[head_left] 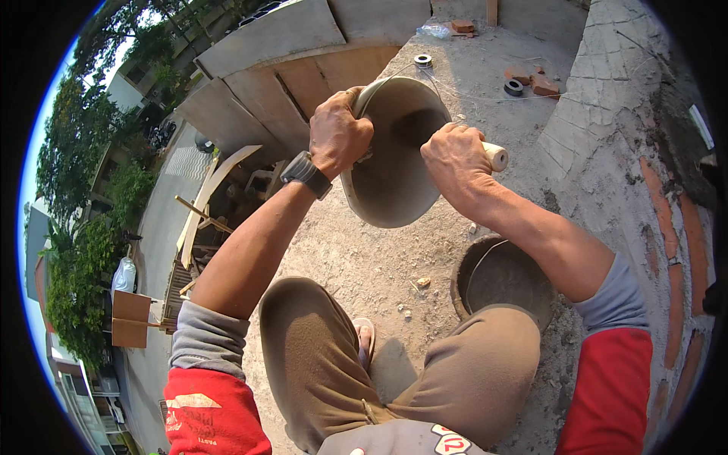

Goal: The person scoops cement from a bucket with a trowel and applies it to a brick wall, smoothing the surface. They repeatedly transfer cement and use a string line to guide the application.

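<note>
My left hand (340,130) grips the upper left rim of a tilted grey bucket (387,189) held above the dusty concrete floor. A dark watch (305,174) is on my left wrist. My right hand (456,163) is closed round a pale wooden tool handle (497,156) at the bucket's right side; the tool's working end is not clear to me. The bucket's dim inside faces me. A second, dark round bucket (500,280) stands below at the right, beside my right knee.
Wire spools (513,88) and broken bricks (544,85) lie on the ledge (409,269) ahead. A partly plastered brick wall (671,258) runs along the right. Wooden panels (265,34) stand ahead left; loose planks (201,201) and a drop to the road (163,197) are at the left.
</note>
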The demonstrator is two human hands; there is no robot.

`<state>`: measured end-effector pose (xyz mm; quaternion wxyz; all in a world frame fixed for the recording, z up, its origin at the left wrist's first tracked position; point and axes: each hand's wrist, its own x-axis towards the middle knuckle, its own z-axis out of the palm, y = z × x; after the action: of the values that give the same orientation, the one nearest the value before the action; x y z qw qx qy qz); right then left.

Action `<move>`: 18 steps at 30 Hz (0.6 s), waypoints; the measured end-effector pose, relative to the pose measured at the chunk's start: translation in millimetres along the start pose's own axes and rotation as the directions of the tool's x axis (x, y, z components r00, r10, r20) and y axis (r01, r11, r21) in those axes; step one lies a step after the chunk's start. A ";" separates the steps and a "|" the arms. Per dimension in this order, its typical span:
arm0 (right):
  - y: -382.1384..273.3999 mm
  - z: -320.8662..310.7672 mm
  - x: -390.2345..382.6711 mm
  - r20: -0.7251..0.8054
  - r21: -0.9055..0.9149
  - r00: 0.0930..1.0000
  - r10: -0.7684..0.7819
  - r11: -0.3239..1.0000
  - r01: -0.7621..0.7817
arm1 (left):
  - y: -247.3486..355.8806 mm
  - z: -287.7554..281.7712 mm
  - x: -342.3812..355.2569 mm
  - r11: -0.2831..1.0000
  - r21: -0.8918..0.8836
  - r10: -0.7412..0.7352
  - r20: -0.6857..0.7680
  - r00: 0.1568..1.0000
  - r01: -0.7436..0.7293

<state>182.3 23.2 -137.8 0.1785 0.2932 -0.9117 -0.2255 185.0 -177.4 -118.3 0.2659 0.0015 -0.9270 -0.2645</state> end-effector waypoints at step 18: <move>19.4 -23.6 -69.4 0.614 0.495 0.698 0.369 0.508 -0.705 | 5.3 76.1 -14.8 0.681 -0.732 -0.039 -0.021 0.999 0.011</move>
<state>237.4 72.8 -121.5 -0.0910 -0.0275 -0.9844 0.1484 160.8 -133.4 -177.7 0.2566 -0.0877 -0.7396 -0.6160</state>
